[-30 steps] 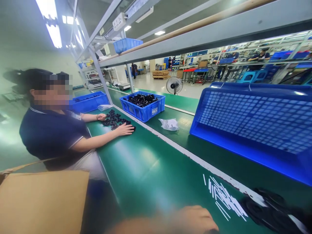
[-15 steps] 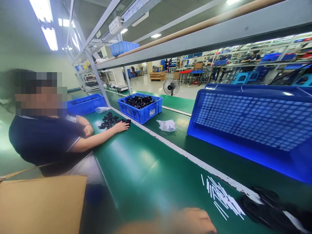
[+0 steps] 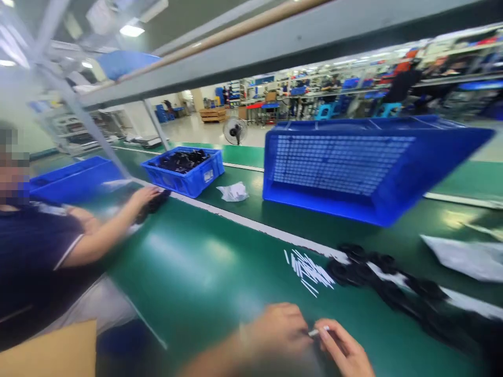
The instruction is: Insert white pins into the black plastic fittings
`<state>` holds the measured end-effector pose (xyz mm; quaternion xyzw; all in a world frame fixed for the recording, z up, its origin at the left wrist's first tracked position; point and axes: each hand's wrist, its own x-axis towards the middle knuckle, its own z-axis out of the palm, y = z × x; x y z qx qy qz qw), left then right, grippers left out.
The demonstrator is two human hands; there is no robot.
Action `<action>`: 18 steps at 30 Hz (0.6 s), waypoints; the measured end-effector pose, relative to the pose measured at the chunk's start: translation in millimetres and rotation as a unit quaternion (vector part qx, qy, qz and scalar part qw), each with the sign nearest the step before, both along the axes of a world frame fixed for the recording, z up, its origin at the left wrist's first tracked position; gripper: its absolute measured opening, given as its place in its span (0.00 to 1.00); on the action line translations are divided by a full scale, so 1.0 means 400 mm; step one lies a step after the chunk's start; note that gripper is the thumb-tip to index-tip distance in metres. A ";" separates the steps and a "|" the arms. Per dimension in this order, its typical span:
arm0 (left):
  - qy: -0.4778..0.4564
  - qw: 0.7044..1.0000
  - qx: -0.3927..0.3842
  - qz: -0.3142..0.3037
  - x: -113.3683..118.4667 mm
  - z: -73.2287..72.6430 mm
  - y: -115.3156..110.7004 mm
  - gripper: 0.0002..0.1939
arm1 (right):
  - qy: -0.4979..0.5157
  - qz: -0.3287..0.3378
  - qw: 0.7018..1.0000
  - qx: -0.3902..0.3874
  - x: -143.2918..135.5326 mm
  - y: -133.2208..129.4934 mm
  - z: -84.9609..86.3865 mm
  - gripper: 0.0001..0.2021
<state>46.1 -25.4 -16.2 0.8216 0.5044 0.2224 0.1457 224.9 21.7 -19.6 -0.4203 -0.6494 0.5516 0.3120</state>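
Note:
My right hand [image 3: 346, 350] is low in the head view, thumb and fingers pinching a short white stick [image 3: 319, 331]. Facing it from the left is my left hand [image 3: 281, 327], blurred, its fingers curled closed near the stick's other end. What those fingers hold is hidden. Just beyond my hands, a loose pile of thin white sticks [image 3: 308, 272] lies on the green work surface [image 3: 220, 283]. Black round parts [image 3: 393, 293] stretch from beside the pile toward the lower right, partly over a white strip.
At left, a co-worker's hand [image 3: 145, 195] rests on black parts. A blue bin [image 3: 204, 180] full of black parts stands behind, near a clear plastic bag [image 3: 233, 192]. A large blue crate [image 3: 326, 201] lies tipped at the back. A metal shelf beam [image 3: 236, 70] crosses overhead.
My view has swung to the right. My right hand has come into view with a white stick, close to my left hand. The co-worker's hand stays at the black parts.

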 end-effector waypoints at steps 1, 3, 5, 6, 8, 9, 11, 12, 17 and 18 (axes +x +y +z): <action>-0.008 1.000 -0.011 -0.004 0.000 0.009 -0.005 0.08 | 0.000 0.004 1.000 0.002 -0.002 -0.005 0.009 0.17; -0.025 0.999 -0.033 -0.008 -0.001 0.022 -0.009 0.07 | 0.012 0.005 1.000 -0.003 -0.007 -0.010 0.018 0.17; -0.040 0.998 -0.048 -0.009 -0.001 0.028 -0.008 0.07 | 0.031 0.013 0.999 -0.023 -0.011 -0.011 0.020 0.16; -0.045 0.997 -0.054 -0.012 0.000 0.030 -0.007 0.07 | 0.042 0.018 0.998 -0.035 -0.012 -0.010 0.020 0.16; -0.056 0.997 -0.059 -0.017 0.003 0.030 -0.005 0.07 | 0.063 0.024 0.996 -0.056 -0.013 -0.010 0.020 0.15; -0.062 0.996 -0.060 -0.019 0.004 0.029 -0.005 0.07 | 0.072 0.026 0.995 -0.063 -0.012 -0.010 0.019 0.15; -0.075 0.995 -0.061 -0.013 0.004 0.027 -0.003 0.07 | 0.088 0.026 0.993 -0.072 -0.011 -0.010 0.017 0.15; -0.080 0.995 -0.060 -0.004 0.003 0.026 -0.002 0.07 | 0.095 0.026 0.992 -0.076 -0.011 -0.011 0.015 0.15; -0.096 0.994 -0.059 0.015 -0.009 0.020 0.001 0.07 | 0.152 -0.019 0.983 -0.099 -0.008 -0.011 -0.012 0.13; -0.097 0.993 -0.060 0.013 -0.012 0.018 0.002 0.07 | 0.158 -0.039 0.983 -0.089 -0.006 -0.005 -0.017 0.13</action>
